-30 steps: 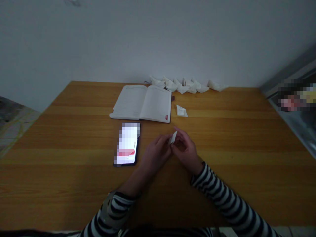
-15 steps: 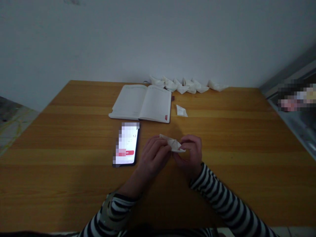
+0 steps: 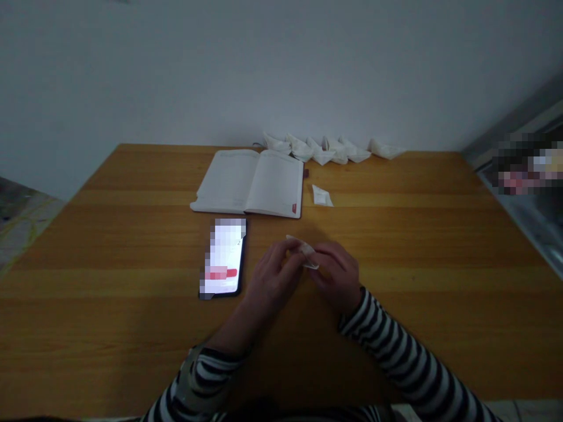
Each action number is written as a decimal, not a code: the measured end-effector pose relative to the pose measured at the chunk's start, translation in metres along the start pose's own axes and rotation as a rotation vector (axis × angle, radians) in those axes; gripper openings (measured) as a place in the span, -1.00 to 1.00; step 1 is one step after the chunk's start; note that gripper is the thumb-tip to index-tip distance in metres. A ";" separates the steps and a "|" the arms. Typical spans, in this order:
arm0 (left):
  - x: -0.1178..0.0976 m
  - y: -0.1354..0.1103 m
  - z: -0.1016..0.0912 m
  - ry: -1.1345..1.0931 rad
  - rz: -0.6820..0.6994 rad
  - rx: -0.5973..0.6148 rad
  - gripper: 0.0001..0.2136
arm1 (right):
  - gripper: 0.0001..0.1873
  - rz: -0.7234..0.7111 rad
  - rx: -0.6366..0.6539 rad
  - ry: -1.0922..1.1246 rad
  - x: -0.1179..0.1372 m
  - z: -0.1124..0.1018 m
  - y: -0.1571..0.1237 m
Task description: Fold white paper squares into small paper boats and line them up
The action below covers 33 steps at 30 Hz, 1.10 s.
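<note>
A small folded piece of white paper (image 3: 303, 252) is pinched between both my hands just above the wooden table (image 3: 417, 246). My left hand (image 3: 272, 278) grips its left side with curled fingers. On the other side, my right hand (image 3: 336, 275) closes its fingers over the paper's right end. Both sleeves are black-and-white striped. Most of the paper is covered by my fingers.
A lit phone (image 3: 223, 258) lies left of my hands. An open notebook (image 3: 248, 183) lies behind it, with one folded paper piece (image 3: 322, 196) beside it. Several folded white paper boats (image 3: 328, 151) line the table's far edge by the wall.
The paper was held upright between my fingertips, then opened out flat and wide, and now it is pressed smaller between my closing hands. The view has shifted slightly.
</note>
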State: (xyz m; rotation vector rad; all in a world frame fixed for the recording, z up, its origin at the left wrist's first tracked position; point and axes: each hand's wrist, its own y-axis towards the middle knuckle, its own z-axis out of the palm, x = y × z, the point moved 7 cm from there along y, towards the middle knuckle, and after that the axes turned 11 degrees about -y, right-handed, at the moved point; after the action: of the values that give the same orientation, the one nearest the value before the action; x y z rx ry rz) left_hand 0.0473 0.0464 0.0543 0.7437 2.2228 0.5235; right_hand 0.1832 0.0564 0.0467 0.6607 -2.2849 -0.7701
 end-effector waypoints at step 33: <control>0.027 -0.023 0.057 -1.884 -1.148 -0.248 -0.73 | -0.64 0.004 0.112 0.034 0.007 0.015 -0.005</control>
State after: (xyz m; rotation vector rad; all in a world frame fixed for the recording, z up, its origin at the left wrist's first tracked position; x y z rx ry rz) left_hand 0.0660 0.0543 -0.0095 -0.3121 0.4536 -0.4292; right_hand 0.1694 0.0538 0.0370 0.7136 -2.3107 -0.6279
